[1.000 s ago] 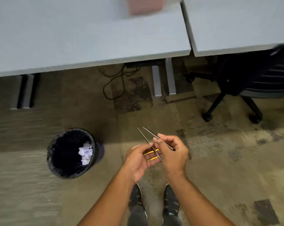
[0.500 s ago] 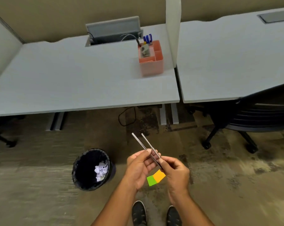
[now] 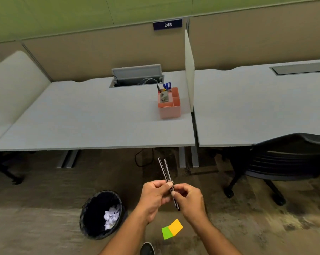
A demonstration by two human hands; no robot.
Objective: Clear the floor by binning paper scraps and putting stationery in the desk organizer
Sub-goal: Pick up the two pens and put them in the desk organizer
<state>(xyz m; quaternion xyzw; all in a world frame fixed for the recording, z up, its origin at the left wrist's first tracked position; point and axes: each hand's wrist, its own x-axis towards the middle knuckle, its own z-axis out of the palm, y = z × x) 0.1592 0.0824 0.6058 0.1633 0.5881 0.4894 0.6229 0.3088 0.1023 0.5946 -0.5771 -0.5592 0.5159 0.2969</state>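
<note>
Bin holds scraps, floor left. Left hand and right hand, each grip closed on two pens. Sticky notes lie below on floor. Organizer on table, well apart. Risk: loose pens splay, one slips.

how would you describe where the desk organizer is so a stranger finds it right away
On the left grey desk, look at its right end beside the white divider panel. The pink plastic desk organizer stands there, the only coloured box on the desk, with blue pens sticking up from it.
</note>
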